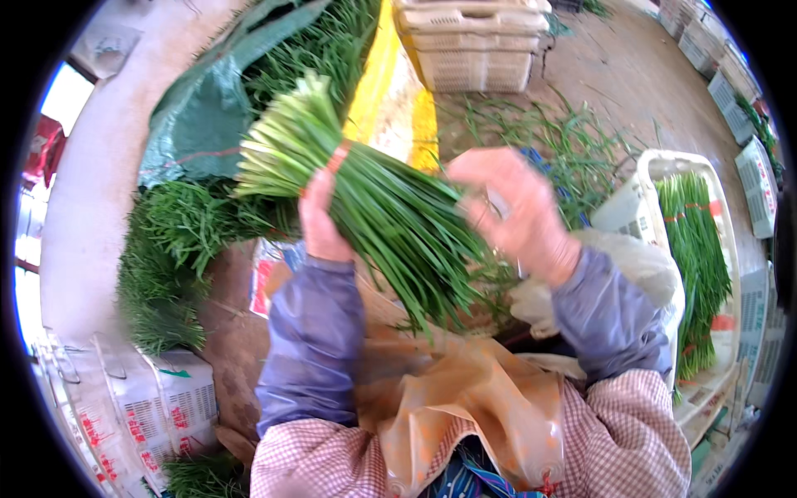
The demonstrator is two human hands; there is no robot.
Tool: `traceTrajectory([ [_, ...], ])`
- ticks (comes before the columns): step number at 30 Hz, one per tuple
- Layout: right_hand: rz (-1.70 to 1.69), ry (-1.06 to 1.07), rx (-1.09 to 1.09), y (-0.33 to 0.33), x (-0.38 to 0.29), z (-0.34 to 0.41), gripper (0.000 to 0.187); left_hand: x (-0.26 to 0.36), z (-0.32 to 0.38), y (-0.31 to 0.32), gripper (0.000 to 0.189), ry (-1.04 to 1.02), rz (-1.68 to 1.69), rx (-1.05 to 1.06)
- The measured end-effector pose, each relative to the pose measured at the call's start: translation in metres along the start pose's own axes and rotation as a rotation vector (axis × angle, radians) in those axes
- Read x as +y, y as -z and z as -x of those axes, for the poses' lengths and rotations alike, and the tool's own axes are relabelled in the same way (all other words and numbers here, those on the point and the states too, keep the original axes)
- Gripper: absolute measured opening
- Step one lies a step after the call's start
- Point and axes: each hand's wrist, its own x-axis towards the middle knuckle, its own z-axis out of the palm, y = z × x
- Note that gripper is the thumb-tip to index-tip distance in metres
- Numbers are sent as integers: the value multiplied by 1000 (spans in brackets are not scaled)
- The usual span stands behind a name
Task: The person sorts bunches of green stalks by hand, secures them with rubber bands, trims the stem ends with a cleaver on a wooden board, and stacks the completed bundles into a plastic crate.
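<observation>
A thick bunch of green garlic chives (pixel 398 218) lies slantwise in my left hand (pixel 324 218), its pale cut ends up and to the left. An orange-red band (pixel 338 155) circles the bunch near those ends, close to my left thumb. My right hand (pixel 514 211), blurred, is at the right edge of the leaves with its fingers bent. A small shiny piece shows at its fingers; whether it also grips leaves is unclear. An orange plastic apron (pixel 461 398) covers my lap below the leaf tips.
Loose greens (pixel 174 230) and a green woven sack (pixel 199 118) lie at left. White plastic crates (pixel 476 56) are stacked at the top. A white crate (pixel 647 162) at right holds banded chives (pixel 694 249). Leaf scraps (pixel 579 137) litter the floor; more crates (pixel 180 398) stand lower left.
</observation>
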Motion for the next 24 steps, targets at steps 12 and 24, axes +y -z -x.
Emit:
traceTrajectory([
  [12, 67, -129, -931, 45, 9, 148, 20, -32, 35, -36, 68, -38, -225, -166],
  [24, -144, -139, 298, 26, -38, 12, 17, -60, 72, -101, 45, -165, -333, -85],
])
